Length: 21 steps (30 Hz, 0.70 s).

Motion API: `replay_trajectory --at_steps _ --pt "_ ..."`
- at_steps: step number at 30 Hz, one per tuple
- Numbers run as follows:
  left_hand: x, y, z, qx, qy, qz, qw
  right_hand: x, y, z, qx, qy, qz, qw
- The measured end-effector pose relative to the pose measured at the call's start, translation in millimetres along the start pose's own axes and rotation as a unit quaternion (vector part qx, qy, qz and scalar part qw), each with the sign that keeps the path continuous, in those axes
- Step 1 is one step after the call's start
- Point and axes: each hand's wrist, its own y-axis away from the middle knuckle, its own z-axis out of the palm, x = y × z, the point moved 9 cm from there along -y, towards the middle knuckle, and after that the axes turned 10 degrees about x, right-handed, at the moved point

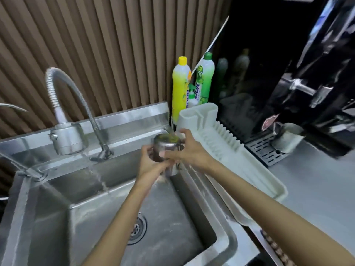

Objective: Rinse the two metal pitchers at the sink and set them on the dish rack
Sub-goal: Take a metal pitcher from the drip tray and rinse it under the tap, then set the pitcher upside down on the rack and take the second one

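Both hands grip one metal pitcher [164, 145] over the sink's [57, 217] far right corner: left hand [151, 162] wraps the body, right hand [185, 150] the rim side. Wet steel likely handles rigid, light and slippery; hold the body firmly. Dish rack [240, 162] lies just right.

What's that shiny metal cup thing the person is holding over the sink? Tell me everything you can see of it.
The metal pitcher is a small, rounded vessel of shiny steel, its mirror-like wall reflecting the yellow-green bottles behind. It is held above the sink basin, near the right rim, clear of the tap's stream. Its open top faces up and away. The left hand cups its side from below; the right hand grips it from the right, fingers over the rim. More metal shows beneath the hands, too blurred to identify.
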Motion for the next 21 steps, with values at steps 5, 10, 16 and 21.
replay_trajectory --at_steps 5,10,16,21 --pt "26.7 -6.0 94.7 -0.058 -0.035 0.068 0.995 11.1 -29.6 -97.3 0.091 0.093 -0.006 0.991" --pt "36.4 -22.8 156.0 -0.082 -0.097 0.109 0.986 31.8 -58.5 -160.8 0.111 0.122 -0.011 0.986" --pt "14.1 -38.4 198.6 -0.103 -0.101 0.087 0.986 77.7 -101.2 -177.2 0.102 0.142 -0.025 0.984" --pt "-17.3 -42.4 209.0 -0.118 -0.147 0.065 0.980 117.8 -127.9 -164.9 0.060 0.154 -0.019 0.986"
